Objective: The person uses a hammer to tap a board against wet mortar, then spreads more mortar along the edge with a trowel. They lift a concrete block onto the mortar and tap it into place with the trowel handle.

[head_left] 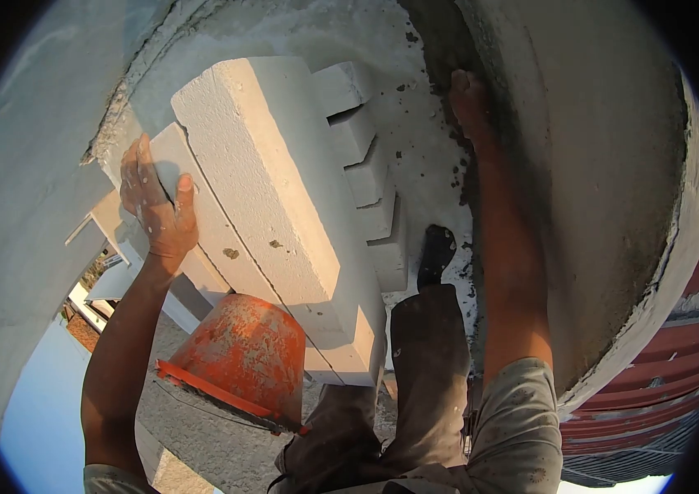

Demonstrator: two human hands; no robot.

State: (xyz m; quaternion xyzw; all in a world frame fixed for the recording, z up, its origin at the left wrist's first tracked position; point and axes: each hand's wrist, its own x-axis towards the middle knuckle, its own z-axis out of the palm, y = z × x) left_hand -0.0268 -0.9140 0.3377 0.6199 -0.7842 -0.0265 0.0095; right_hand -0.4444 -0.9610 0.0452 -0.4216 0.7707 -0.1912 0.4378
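My left hand lies with its fingers and thumb spread against the far-left side of a pale aerated concrete block. Beside it, a long white block sits on the same stack, with a narrow seam between them. My right hand reaches far out to the foot of the curved plaster wall. Its fingers look curled in the shade, and whatever they may hold is hidden. An orange bucket, smeared with dried mortar, is next to the stack below my left hand.
More white blocks stand in a stepped row right of the stack. Wet mortar specks dot the pale floor. My dark boot is between the blocks and the wall. Red corrugated sheeting shows beyond the wall's edge.
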